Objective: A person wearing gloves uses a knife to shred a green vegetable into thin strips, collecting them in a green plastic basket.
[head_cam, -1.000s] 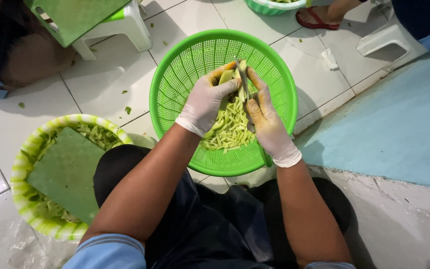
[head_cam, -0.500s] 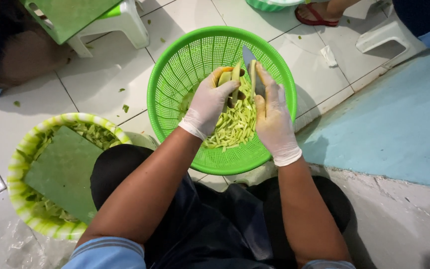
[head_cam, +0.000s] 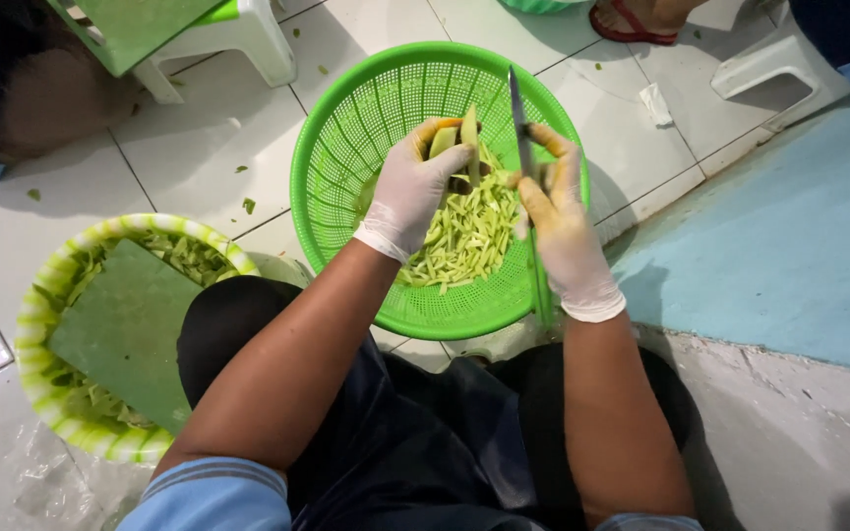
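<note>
My left hand (head_cam: 415, 192), in a white glove, grips a pale green peeled fruit piece (head_cam: 456, 138) over a round green plastic basket (head_cam: 346, 128). My right hand (head_cam: 558, 221), also gloved, holds a knife (head_cam: 517, 123) with its blade pointing up, just right of the fruit. A heap of pale green cut strips (head_cam: 464, 236) lies in the basket below both hands.
A striped yellow-green basket (head_cam: 36, 324) at my left holds green peelings and a green cutting board (head_cam: 125, 329). A white stool (head_cam: 218, 44) stands at the back left. Another person's sandalled foot (head_cam: 632, 20) is at the top right, beside a blue mat (head_cam: 779, 226).
My right hand has drawn away from the fruit to the right, and the knife blade now stands upright. My left hand has stayed on the fruit over the basket.
</note>
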